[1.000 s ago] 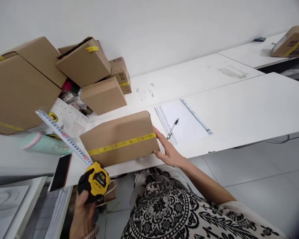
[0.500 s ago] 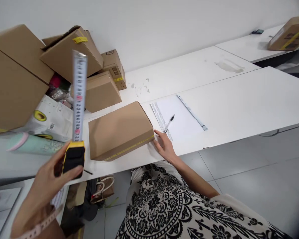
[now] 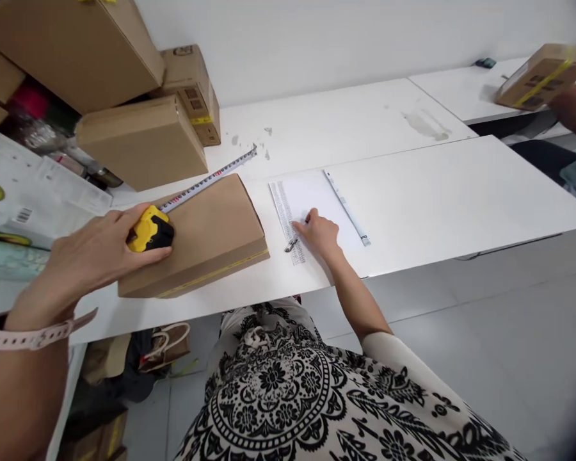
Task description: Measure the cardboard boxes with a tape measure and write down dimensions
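My left hand [image 3: 91,253] grips a yellow-and-black tape measure [image 3: 152,229] over the left part of a closed cardboard box [image 3: 211,224]. The tape's white blade is drawn out and slants up to the right above the box's far edge. On the white sheet of paper [image 3: 324,198], right of the box, my right hand [image 3: 320,235] has its fingers closed on a pen [image 3: 291,245]. The pen's lower end shows by the printed columns; the rest is hidden under the fingers. A clear plastic strip or ruler [image 3: 348,210] lies along the sheet's right side.
More cardboard boxes [image 3: 144,141] stand at the back left, beside a white package with avocado prints [image 3: 33,186]. On the far right, another person's arm [image 3: 573,112] is at a taped box [image 3: 540,77]. The white table's front edge [image 3: 413,266] runs before me.
My left hand has lowered the tape measure from upright to slanting over the box. My right hand has left the box's corner and closed on the pen. The view has shifted.
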`<act>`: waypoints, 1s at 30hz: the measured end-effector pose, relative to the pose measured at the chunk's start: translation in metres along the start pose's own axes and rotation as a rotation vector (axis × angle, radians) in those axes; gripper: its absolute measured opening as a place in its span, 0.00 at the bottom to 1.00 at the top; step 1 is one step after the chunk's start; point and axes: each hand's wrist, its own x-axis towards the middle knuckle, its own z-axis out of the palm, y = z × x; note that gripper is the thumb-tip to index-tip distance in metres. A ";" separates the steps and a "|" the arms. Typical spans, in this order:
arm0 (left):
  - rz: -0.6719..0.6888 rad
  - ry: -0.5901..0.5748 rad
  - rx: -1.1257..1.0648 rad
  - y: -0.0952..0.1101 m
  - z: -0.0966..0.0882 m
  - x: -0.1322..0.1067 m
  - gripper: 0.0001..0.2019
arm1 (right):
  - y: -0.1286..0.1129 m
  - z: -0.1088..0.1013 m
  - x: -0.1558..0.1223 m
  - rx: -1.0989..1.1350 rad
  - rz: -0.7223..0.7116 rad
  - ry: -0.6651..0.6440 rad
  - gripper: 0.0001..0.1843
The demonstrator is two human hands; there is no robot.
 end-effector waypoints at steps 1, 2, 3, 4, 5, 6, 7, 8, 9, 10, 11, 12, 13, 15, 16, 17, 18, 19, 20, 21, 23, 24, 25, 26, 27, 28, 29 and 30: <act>0.028 0.009 0.108 0.004 -0.001 -0.008 0.47 | -0.004 0.002 0.006 -0.032 -0.043 -0.044 0.16; 0.077 0.047 0.194 0.009 -0.002 -0.018 0.49 | -0.006 0.004 0.011 -0.040 -0.089 -0.078 0.12; 0.127 0.128 0.233 0.016 -0.002 -0.032 0.50 | -0.006 0.005 0.015 -0.019 -0.136 -0.103 0.10; 0.166 0.265 0.203 0.025 0.000 -0.047 0.48 | -0.005 0.006 0.018 0.039 -0.179 -0.122 0.08; 0.207 0.379 0.131 0.035 0.004 -0.063 0.45 | -0.001 0.006 0.021 0.141 -0.211 -0.139 0.08; 0.235 0.453 0.044 0.046 0.011 -0.079 0.40 | 0.004 0.005 0.024 0.287 -0.229 -0.155 0.07; 0.280 0.460 -0.070 0.058 0.022 -0.093 0.33 | 0.010 0.002 0.027 0.470 -0.236 -0.166 0.06; 0.344 0.424 -0.231 0.071 0.036 -0.104 0.26 | 0.017 -0.002 0.030 0.674 -0.235 -0.170 0.07; 0.422 0.306 -0.374 0.085 0.055 -0.111 0.21 | 0.023 -0.006 0.033 0.877 -0.231 -0.163 0.09; 0.513 0.157 -0.470 0.098 0.076 -0.113 0.19 | 0.029 -0.011 0.035 1.060 -0.231 -0.141 0.11; 0.604 0.015 -0.476 0.112 0.099 -0.110 0.19 | 0.033 -0.015 0.038 1.204 -0.237 -0.104 0.13; 0.672 -0.076 -0.453 0.126 0.123 -0.103 0.19 | 0.037 -0.019 0.040 1.305 -0.248 -0.059 0.15; 0.736 -0.141 -0.403 0.139 0.147 -0.091 0.22 | 0.039 -0.022 0.041 1.365 -0.254 -0.013 0.17; 0.754 -0.208 -0.235 0.164 0.190 -0.061 0.29 | 0.041 -0.024 0.044 1.405 -0.240 0.071 0.22; 0.735 -0.240 -0.137 0.175 0.207 -0.044 0.34 | 0.041 -0.023 0.045 1.407 -0.218 0.106 0.24; 0.710 -0.278 -0.056 0.185 0.220 -0.030 0.37 | 0.041 -0.021 0.047 1.409 -0.190 0.136 0.25; 0.686 -0.309 0.002 0.193 0.229 -0.017 0.39 | 0.042 -0.020 0.048 1.414 -0.162 0.164 0.24; 0.666 -0.339 0.045 0.200 0.236 -0.008 0.41 | 0.042 -0.018 0.050 1.424 -0.136 0.188 0.24; 0.655 -0.363 0.073 0.204 0.240 -0.003 0.43 | 0.043 -0.016 0.052 1.436 -0.118 0.205 0.24; 0.655 -0.379 0.091 0.206 0.242 -0.002 0.44 | 0.044 -0.015 0.053 1.444 -0.109 0.217 0.25; 0.677 -0.392 0.106 0.204 0.245 -0.013 0.46 | 0.045 -0.015 0.056 1.440 -0.111 0.222 0.27; 0.695 -0.389 0.106 0.201 0.246 -0.025 0.46 | 0.045 -0.016 0.056 1.427 -0.117 0.211 0.29; 0.713 -0.378 0.102 0.197 0.248 -0.039 0.47 | 0.043 -0.018 0.056 1.411 -0.125 0.188 0.32; 0.728 -0.364 0.097 0.194 0.250 -0.056 0.47 | 0.040 -0.020 0.056 1.397 -0.133 0.156 0.34; 0.741 -0.346 0.094 0.191 0.253 -0.074 0.48 | 0.037 -0.023 0.055 1.387 -0.139 0.115 0.36; 0.752 -0.322 0.094 0.189 0.255 -0.091 0.48 | 0.032 -0.025 0.055 1.383 -0.145 0.074 0.36; 0.761 -0.297 0.099 0.188 0.257 -0.107 0.49 | 0.026 -0.027 0.055 1.385 -0.150 0.039 0.34; 0.771 -0.279 0.107 0.189 0.259 -0.121 0.51 | 0.019 -0.028 0.056 1.387 -0.152 0.015 0.31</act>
